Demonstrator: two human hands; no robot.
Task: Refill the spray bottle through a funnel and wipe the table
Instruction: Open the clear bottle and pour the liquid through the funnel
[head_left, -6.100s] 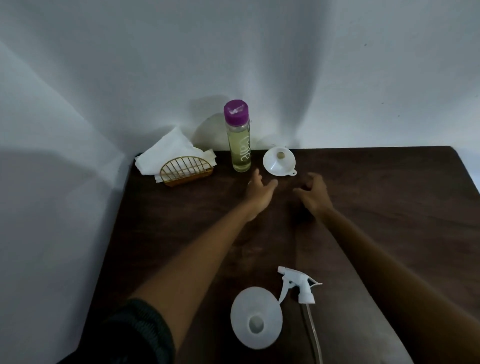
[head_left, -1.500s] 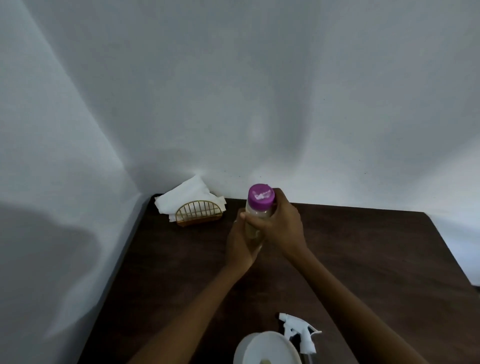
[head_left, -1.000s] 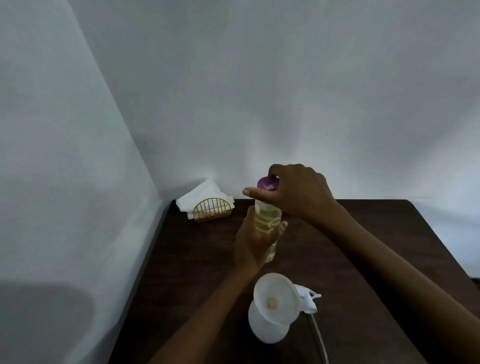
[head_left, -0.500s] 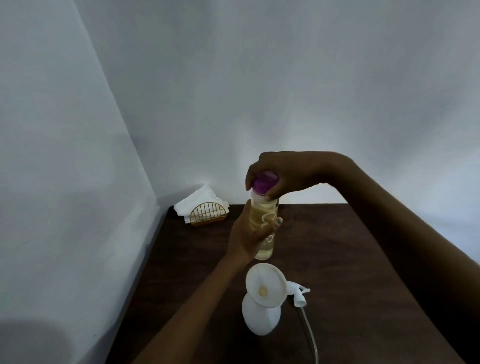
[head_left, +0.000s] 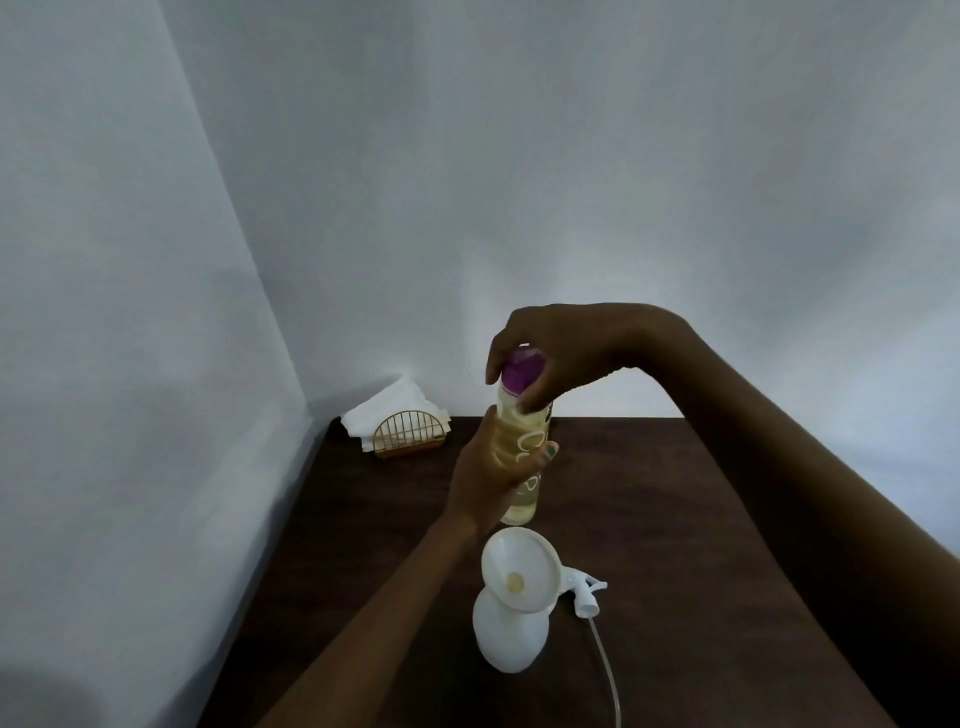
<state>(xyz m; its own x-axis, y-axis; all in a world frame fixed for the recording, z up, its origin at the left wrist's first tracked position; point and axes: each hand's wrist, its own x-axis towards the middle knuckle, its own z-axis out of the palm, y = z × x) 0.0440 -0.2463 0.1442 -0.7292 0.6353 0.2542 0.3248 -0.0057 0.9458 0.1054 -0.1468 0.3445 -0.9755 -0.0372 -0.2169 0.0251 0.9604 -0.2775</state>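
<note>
Two hands on refill bottle, white lettering unreadable, purple cap

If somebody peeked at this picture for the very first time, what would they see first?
First, the two hands in the middle: the left hand holds a clear bottle of yellowish liquid in the air, and the right hand grips its purple cap. Just below, a white spray bottle stands on the dark table with a white funnel in its neck. At the back left corner sits a gold holder with white napkins.
</note>
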